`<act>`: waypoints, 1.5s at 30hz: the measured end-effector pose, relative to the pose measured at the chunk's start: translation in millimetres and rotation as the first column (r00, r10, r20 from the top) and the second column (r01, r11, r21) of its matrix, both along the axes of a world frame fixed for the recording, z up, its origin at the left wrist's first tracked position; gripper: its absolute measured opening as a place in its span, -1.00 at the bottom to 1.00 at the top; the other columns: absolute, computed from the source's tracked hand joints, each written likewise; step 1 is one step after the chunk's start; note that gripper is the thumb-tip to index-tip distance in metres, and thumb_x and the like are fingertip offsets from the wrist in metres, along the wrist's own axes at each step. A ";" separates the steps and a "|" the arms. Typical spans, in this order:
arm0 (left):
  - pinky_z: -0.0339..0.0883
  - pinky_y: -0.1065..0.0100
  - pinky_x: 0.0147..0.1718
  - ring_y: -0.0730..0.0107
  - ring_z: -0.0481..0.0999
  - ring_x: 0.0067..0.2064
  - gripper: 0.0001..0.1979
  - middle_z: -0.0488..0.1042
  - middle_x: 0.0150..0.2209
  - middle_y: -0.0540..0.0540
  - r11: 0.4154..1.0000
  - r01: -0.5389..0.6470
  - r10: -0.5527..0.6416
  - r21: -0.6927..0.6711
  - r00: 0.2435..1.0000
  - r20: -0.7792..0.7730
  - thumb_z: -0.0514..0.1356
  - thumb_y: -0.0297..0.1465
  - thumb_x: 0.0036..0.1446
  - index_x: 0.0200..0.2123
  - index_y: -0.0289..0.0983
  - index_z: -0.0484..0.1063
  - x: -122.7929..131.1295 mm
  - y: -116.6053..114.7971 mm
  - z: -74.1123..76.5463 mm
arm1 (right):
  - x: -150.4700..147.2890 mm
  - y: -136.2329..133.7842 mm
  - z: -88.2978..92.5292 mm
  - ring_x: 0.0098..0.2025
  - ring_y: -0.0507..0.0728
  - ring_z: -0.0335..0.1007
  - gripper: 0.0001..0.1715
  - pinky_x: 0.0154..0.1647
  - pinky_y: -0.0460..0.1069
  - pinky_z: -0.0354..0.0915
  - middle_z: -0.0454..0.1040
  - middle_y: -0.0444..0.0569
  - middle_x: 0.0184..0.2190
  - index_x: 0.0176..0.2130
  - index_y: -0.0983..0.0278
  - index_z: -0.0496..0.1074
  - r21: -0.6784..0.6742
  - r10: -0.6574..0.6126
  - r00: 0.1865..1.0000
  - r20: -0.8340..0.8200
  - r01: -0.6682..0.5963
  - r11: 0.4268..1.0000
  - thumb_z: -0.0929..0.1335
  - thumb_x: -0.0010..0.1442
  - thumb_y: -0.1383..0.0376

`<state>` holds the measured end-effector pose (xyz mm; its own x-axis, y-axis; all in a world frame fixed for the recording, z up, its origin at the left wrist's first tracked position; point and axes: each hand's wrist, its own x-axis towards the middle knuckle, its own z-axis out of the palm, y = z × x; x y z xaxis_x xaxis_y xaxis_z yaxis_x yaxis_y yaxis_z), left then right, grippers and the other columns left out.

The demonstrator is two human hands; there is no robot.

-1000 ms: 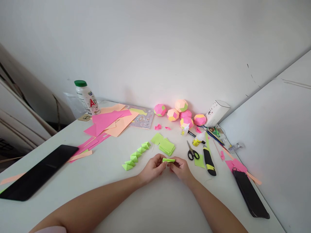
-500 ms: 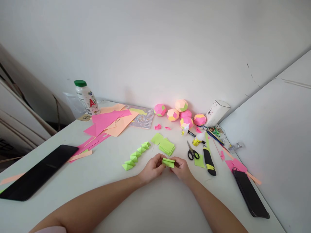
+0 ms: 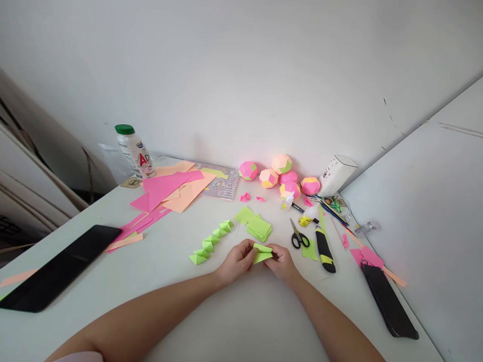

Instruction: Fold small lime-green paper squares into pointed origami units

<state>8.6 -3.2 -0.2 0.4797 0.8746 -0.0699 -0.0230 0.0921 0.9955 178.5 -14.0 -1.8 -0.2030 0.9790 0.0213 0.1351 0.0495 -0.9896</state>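
**Fingers of both hands clamped on folded green paper**

Fingertips of the left hand pinch the paper's left end; fingertips of the right hand pinch its right end. Both sets of fingers are closed on it. Paper is partly opened, with one flap tilted up, and is held just above the desk, near the front middle. Both forearms rest on the desk and run back toward the camera.

Just left of the hands: a row of folded green units, touching one another in a slanted line. Just behind the hands: a stack of green squares, with one loose green sheet at its far left corner.

Right of the hands: scissors lying flat, then a black-and-yellow utility knife beside a small green scrap. Two small glue bottles lie behind the scissors.

Farther back, against the wall: a cluster of pink, orange and green paper balls, and a white box tilted just to their right. Pens and odds and ends lie in front of the box; too small to sort.

Far left: pink and orange sheets overlapping, a printed mat beside them, and a white bottle with green cap standing upright behind them. A black tablet lies flat at the left edge. A black phone lies at the right edge, with pink scraps beside its far end.
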 end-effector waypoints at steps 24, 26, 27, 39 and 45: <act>0.04 0.49 -0.71 0.62 0.19 -0.68 -0.70 0.27 -0.52 0.11 0.992 -0.103 0.107 -0.075 0.992 0.064 0.07 -0.11 0.09 -0.30 -0.24 0.20 2.1 -0.5 3.7 | 2.2 -4.2 -6.8 -0.37 0.01 0.32 -0.31 -0.42 -0.11 0.25 0.32 0.02 -0.13 0.11 0.14 0.08 0.068 0.042 0.990 -0.131 -0.033 0.997 0.37 0.03 0.36; 0.04 0.49 -0.71 0.62 0.20 -0.68 -0.70 0.27 -0.53 0.12 0.991 -0.107 0.112 -0.079 0.992 0.061 0.08 -0.11 0.09 -0.31 -0.24 0.20 2.2 -0.5 4.1 | 1.7 -3.8 -5.2 -0.34 0.02 0.33 -0.27 -0.39 -0.09 0.27 0.27 0.04 -0.05 0.14 0.12 0.09 0.105 0.047 0.992 -0.113 -0.035 0.994 0.38 0.03 0.35; 0.04 0.49 -0.71 0.61 0.20 -0.68 -0.70 0.26 -0.54 0.13 0.991 -0.109 0.114 -0.081 0.992 0.059 0.08 -0.11 0.08 -0.32 -0.24 0.20 2.3 -0.5 4.5 | 1.5 -3.3 -4.7 -0.33 0.02 0.33 -0.34 -0.38 -0.09 0.28 0.26 0.04 -0.05 0.11 0.13 0.17 0.125 0.060 0.994 -0.091 -0.048 0.991 0.38 0.03 0.34; 0.02 0.48 -0.69 0.63 0.18 -0.67 -0.65 0.28 -0.53 0.11 0.993 -0.090 0.096 -0.074 0.992 0.082 0.10 -0.08 0.05 -0.33 -0.25 0.20 3.0 -1.7 9.4 | -1.6 -1.4 2.5 -0.43 0.02 0.29 -0.86 -0.50 -0.09 0.24 0.34 0.00 -0.31 -0.33 0.28 0.52 0.225 0.086 0.996 0.037 -0.092 0.970 0.40 0.05 0.27; 0.03 0.47 -0.68 0.62 0.18 -0.66 -0.65 0.27 -0.54 0.11 0.995 -0.080 0.084 -0.062 0.993 0.079 0.10 -0.08 0.06 -0.34 -0.26 0.21 2.3 -1.4 9.0 | -0.9 -2.4 4.9 -0.50 0.00 0.26 -0.77 -0.54 -0.09 0.22 0.32 -0.01 -0.35 -0.39 0.31 0.51 0.174 0.060 0.995 0.078 -0.073 0.982 0.34 0.14 0.21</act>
<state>10.9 -4.6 8.8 0.4126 0.9069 -0.0857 -0.1134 0.1445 0.9830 177.5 -16.4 3.2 -0.2749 0.9453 0.1754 0.1967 0.2338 -0.9522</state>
